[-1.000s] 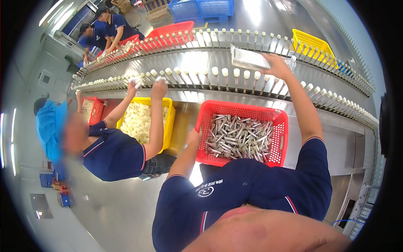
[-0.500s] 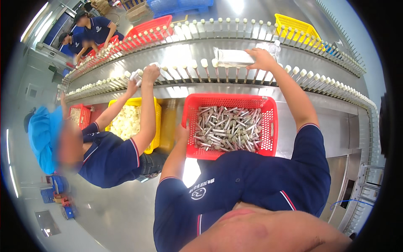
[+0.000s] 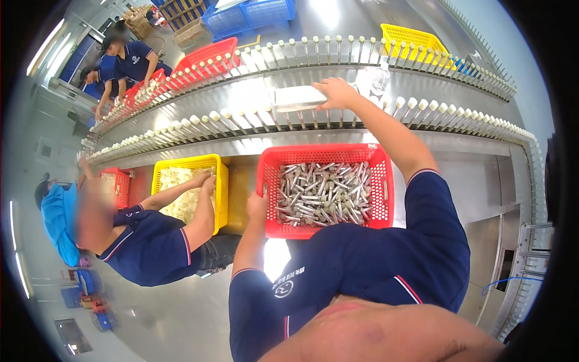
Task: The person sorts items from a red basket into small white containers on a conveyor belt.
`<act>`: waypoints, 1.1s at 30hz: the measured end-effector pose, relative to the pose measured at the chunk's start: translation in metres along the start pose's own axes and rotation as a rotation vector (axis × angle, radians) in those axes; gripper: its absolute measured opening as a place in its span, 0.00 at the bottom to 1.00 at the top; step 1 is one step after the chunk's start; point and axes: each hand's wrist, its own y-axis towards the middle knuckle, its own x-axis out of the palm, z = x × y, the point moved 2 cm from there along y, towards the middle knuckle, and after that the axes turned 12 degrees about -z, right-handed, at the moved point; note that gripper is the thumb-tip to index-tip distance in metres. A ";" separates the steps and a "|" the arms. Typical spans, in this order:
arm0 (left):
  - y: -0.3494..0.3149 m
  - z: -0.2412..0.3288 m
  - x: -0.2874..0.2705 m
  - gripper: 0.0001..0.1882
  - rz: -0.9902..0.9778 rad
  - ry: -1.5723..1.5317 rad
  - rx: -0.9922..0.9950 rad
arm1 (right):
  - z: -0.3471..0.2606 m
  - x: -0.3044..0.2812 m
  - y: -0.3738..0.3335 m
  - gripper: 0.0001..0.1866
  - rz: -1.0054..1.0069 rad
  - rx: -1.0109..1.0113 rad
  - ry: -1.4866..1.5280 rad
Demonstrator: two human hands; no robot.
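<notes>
My right hand (image 3: 339,93) is closed on the right end of a pale, shiny rectangular box (image 3: 298,99). The box is held level above the near row of upright rods with white tips (image 3: 226,113), where it covers part of the row. At my front stands a red plastic basket (image 3: 386,199), heaped with short metal pieces (image 3: 322,192) that have thick greyish ends. My left hand (image 3: 257,205) grips this basket by its left rim, with the fingertips partly hidden.
On my left, a co-worker in a blue cap (image 3: 60,217) has both hands at a yellow basket (image 3: 222,193) of pale pieces. Behind the box stand a clear bottle (image 3: 379,79) and a far row of rods (image 3: 304,51). Other people (image 3: 129,60) work at the far left.
My right hand has carried the box leftward along the near row. The co-worker's hands have come down from the rods to the yellow basket. My left hand stays on the red basket.
</notes>
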 end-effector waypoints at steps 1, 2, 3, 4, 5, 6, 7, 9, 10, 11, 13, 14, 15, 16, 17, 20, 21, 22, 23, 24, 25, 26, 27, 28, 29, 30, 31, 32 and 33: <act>-0.001 -0.002 0.002 0.18 0.008 -0.013 0.007 | 0.000 0.001 -0.005 0.43 0.031 0.001 -0.048; 0.005 -0.006 0.006 0.18 0.010 -0.018 0.001 | 0.001 0.001 -0.009 0.43 0.029 -0.007 -0.050; 0.012 -0.011 0.010 0.18 0.023 -0.058 0.025 | 0.004 0.000 -0.013 0.43 0.052 0.004 -0.050; 0.014 -0.013 0.012 0.18 0.026 -0.091 0.054 | 0.008 0.003 -0.021 0.43 0.071 0.026 -0.045; 0.016 -0.015 0.015 0.18 0.017 -0.090 0.054 | 0.015 0.006 -0.025 0.43 0.063 0.031 -0.043; 0.019 -0.017 0.017 0.18 0.018 -0.098 0.051 | 0.022 0.009 -0.028 0.42 0.096 0.025 -0.045; 0.023 -0.015 0.017 0.18 0.021 -0.107 0.054 | 0.029 0.007 -0.030 0.42 0.133 0.021 -0.050; 0.025 -0.016 0.019 0.18 -0.008 -0.108 0.059 | 0.042 0.005 -0.037 0.42 0.106 0.029 -0.043; 0.027 -0.016 0.019 0.18 -0.025 -0.111 0.056 | 0.047 0.002 -0.036 0.42 0.084 0.024 -0.034; 0.031 -0.024 0.022 0.18 -0.018 -0.119 0.057 | 0.048 -0.004 -0.032 0.42 0.088 0.018 -0.041; 0.033 -0.032 0.027 0.19 0.027 -0.081 0.063 | 0.046 -0.017 -0.029 0.42 0.170 0.005 -0.025; 0.032 -0.029 0.027 0.19 0.026 -0.082 0.065 | 0.045 -0.025 -0.027 0.42 0.170 0.007 -0.027; 0.031 -0.028 0.026 0.19 0.030 -0.063 0.062 | 0.043 -0.035 -0.022 0.42 0.183 0.009 -0.025; 0.027 -0.022 0.020 0.19 0.033 -0.040 0.064 | 0.041 -0.042 -0.018 0.42 0.198 0.017 -0.022; 0.024 -0.018 0.017 0.19 0.032 -0.034 0.069 | 0.041 -0.042 -0.013 0.42 0.221 -0.011 -0.001; 0.013 -0.006 0.007 0.18 0.020 0.016 0.045 | 0.036 -0.024 -0.005 0.42 0.244 -0.077 -0.002; 0.009 -0.001 0.005 0.19 0.007 -0.008 0.040 | 0.038 -0.013 -0.004 0.42 0.203 -0.066 -0.010; 0.007 -0.001 0.002 0.19 -0.001 -0.036 0.026 | 0.034 -0.010 -0.005 0.42 0.204 -0.073 -0.007; 0.007 -0.001 0.002 0.19 0.003 -0.036 0.021 | 0.032 -0.004 -0.008 0.42 0.128 -0.059 -0.018; 0.008 -0.002 0.003 0.19 -0.017 -0.046 0.016 | 0.032 -0.001 -0.012 0.43 0.051 -0.045 -0.030; 0.010 0.000 0.004 0.19 -0.037 -0.055 0.019 | 0.039 0.000 -0.018 0.43 0.039 -0.024 -0.026; 0.012 -0.006 0.007 0.19 -0.038 -0.055 0.015 | 0.044 0.000 -0.023 0.43 0.037 -0.027 -0.024; 0.014 -0.011 0.010 0.19 -0.001 -0.051 0.038 | 0.050 -0.002 -0.026 0.43 0.032 -0.030 0.007; 0.017 -0.009 0.012 0.18 0.037 -0.050 0.066 | 0.057 -0.005 -0.029 0.43 0.030 -0.029 0.032; 0.018 -0.010 0.013 0.18 0.038 -0.059 0.068 | 0.060 -0.003 -0.033 0.44 0.033 0.005 0.026; 0.019 -0.013 0.014 0.18 0.023 -0.091 0.066 | 0.063 -0.005 -0.036 0.44 0.032 0.003 0.015; 0.017 -0.013 0.013 0.18 0.007 -0.126 0.066 | 0.069 -0.007 -0.040 0.44 0.023 0.006 0.044; 0.017 -0.011 0.012 0.18 0.008 -0.141 0.069 | 0.075 -0.010 -0.044 0.44 0.013 0.007 0.071; 0.015 -0.011 0.010 0.18 -0.004 -0.096 0.052 | 0.079 -0.012 -0.048 0.44 0.012 0.004 0.055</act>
